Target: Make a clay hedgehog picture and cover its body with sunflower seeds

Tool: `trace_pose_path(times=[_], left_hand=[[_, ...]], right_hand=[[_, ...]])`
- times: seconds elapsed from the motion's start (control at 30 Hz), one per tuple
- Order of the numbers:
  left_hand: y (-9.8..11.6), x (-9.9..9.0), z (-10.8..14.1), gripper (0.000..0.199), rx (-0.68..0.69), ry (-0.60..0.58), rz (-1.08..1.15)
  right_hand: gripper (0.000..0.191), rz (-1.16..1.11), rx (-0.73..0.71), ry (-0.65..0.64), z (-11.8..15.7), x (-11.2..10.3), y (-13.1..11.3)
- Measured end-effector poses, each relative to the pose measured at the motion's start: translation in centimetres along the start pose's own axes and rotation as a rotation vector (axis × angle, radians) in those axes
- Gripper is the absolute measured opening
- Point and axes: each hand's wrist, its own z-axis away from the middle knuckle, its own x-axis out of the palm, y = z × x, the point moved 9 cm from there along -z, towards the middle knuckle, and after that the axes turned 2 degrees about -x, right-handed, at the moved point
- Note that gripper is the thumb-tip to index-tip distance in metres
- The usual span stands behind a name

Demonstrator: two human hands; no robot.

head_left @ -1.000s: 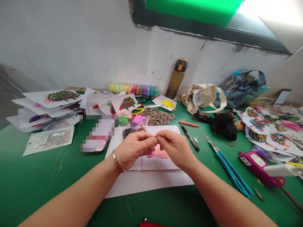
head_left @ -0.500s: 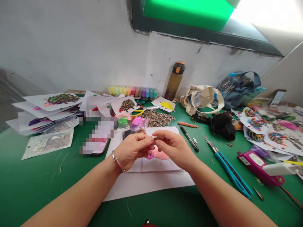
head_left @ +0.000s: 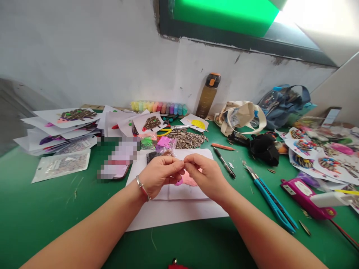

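My left hand [head_left: 162, 175], with a silver bracelet at its wrist, is closed in a pinch above white paper [head_left: 157, 215]. My right hand [head_left: 206, 175] is pinched too, its fingertips meeting those of my left hand. Whatever lies between the fingertips is too small and hidden to name. Below and behind the hands, a pink shape [head_left: 188, 180] with a purple-pink piece [head_left: 178, 182] shows on the paper. A pile of striped seeds [head_left: 187, 139] lies just beyond, beside small packets of purple clay [head_left: 164, 142] and green clay [head_left: 146, 142].
Stacked hedgehog pictures [head_left: 67, 123] and a blurred phone [head_left: 119, 158] are left. A bottle [head_left: 207, 96] and cloth bag [head_left: 244, 117] stand behind. To the right lie an orange pencil [head_left: 223, 147], black pen [head_left: 224, 162], blue cutter [head_left: 272, 201] and magenta glue gun [head_left: 308, 198].
The fingertips of my hands have closed together, and the small dark thing seen between them is now hidden. The view has shifted slightly.
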Motion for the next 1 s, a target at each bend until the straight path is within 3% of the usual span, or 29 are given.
trace_pose_path(times=[0.13,0.33,0.57,0.8,0.9,1.0], left_hand=[[0.2,-0.5,0.1,0.031,0.016,0.035,0.037],[0.0,-0.3,0.1,0.035,-0.006,0.015,0.001],[-0.2,-0.6,-0.2,0.03,-0.021,0.035,-0.004],[-0.3,-0.7,-0.3,0.027,-0.041,0.033,-0.001],[-0.3,-0.7,-0.3,0.026,-0.046,0.046,-0.002],[-0.3,-0.8,-0.3,0.023,-0.049,0.076,0.017]], right_hand=[[0.031,-0.151,0.088,0.002,0.0,0.2,0.7],[0.01,-0.059,0.018,0.031,-0.3,0.2,0.6],[0.017,0.078,-0.122,0.015,-0.3,0.1,-0.4],[0.016,0.21,-0.146,0.007,0.0,0.4,-0.6],[0.014,0.169,-0.112,0.028,0.0,0.3,-0.5],[0.01,-0.037,0.054,0.063,-0.1,0.0,0.7]])
